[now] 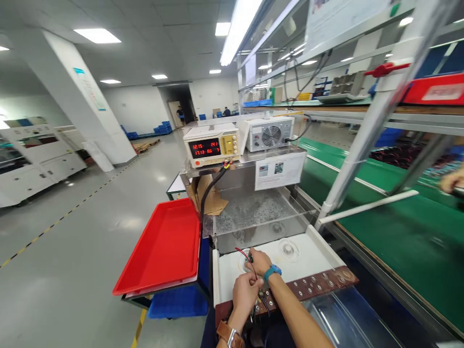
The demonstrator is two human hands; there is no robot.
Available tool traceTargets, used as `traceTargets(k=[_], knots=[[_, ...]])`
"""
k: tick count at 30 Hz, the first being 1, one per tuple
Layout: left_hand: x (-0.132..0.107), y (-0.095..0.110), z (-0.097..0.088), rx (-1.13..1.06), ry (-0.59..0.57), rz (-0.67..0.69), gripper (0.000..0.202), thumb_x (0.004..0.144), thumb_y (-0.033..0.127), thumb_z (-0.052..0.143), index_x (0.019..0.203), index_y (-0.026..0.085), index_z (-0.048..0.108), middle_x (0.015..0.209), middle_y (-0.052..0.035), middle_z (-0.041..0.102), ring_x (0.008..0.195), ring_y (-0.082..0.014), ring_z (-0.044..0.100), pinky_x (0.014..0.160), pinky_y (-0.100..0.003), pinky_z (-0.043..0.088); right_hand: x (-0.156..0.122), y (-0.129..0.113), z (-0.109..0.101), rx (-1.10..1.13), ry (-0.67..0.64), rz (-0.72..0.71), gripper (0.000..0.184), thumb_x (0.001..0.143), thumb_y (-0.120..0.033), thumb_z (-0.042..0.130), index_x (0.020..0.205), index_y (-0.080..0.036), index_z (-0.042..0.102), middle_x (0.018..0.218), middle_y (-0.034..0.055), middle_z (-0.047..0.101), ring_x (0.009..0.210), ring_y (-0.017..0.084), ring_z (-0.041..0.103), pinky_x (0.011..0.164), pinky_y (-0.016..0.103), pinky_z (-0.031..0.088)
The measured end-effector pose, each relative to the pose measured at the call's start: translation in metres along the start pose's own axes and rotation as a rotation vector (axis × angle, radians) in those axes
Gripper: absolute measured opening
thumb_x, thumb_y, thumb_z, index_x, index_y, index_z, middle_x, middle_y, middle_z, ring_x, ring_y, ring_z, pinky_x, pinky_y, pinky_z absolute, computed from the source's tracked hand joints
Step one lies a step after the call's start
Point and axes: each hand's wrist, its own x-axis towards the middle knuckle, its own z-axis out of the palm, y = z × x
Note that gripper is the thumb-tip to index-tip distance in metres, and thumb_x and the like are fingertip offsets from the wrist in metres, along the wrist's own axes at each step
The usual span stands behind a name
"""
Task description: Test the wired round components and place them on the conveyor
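My left hand (245, 296), with a brown watch strap at the wrist, is closed in a pinch on a thin red wire (254, 271). It is just above the brown board (308, 285) with metal studs along the near edge of the white tray. Farther in, my right hand (260, 262), wearing a teal band, is closed around a small green part (250, 258), mostly hidden by the fingers. The wire's free end curves up past the right fingers. Dark leads (266, 303) hang at the board below my left hand.
A white tray (311, 249) with round fixtures lies under my hands. Behind it are a lit power supply (211, 146) and a grey fan unit (271, 133). A red tray (166, 241) stands at left, a green conveyor (362, 203) at right. Another person's hand (453, 182) shows at the right edge.
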Motion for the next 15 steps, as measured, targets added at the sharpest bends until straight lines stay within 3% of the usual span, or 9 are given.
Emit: traceTargets(k=[5,9,12,15], knots=[[0.006,-0.008,0.001,-0.226,0.036,0.12,0.048,0.075,0.06,0.052,0.081,0.014,0.066,0.074,-0.007,0.069,0.073,-0.022,0.063,0.071,-0.031,0.046,-0.005,-0.006,-0.008,0.035,0.144,-0.002,0.033,0.076,-0.038,0.06,0.101,-0.018,0.06,0.093,0.0091,0.069,0.086,0.024,0.064,0.067,0.028,0.036],[0.01,-0.011,-0.001,-0.28,0.089,0.059,0.064,0.065,0.072,0.055,0.092,0.015,0.065,0.083,-0.01,0.071,0.087,-0.0295,0.067,0.082,-0.039,0.05,-0.016,0.01,-0.038,0.345,0.466,0.129,0.032,0.076,-0.043,0.061,0.098,-0.02,0.06,0.075,0.0007,0.065,0.071,0.016,0.059,0.063,0.025,0.035],[0.013,-0.01,-0.003,-0.327,0.117,0.013,0.068,0.059,0.072,0.058,0.097,0.016,0.064,0.088,-0.0101,0.072,0.094,-0.0317,0.068,0.085,-0.042,0.052,-0.042,0.054,-0.087,0.586,0.781,0.23,0.031,0.077,-0.044,0.061,0.095,-0.018,0.059,0.066,-0.0022,0.058,0.062,0.012,0.053,0.059,0.022,0.035],[0.018,-0.008,-0.002,-0.412,0.1,-0.027,0.072,0.054,0.071,0.06,0.102,0.017,0.06,0.096,-0.0109,0.072,0.096,-0.0316,0.067,0.086,-0.043,0.053,-0.089,0.13,-0.149,0.651,1.094,0.38,0.039,0.079,-0.05,0.058,0.097,-0.015,0.06,0.066,-0.0004,0.057,0.062,0.014,0.052,0.06,0.023,0.038]])
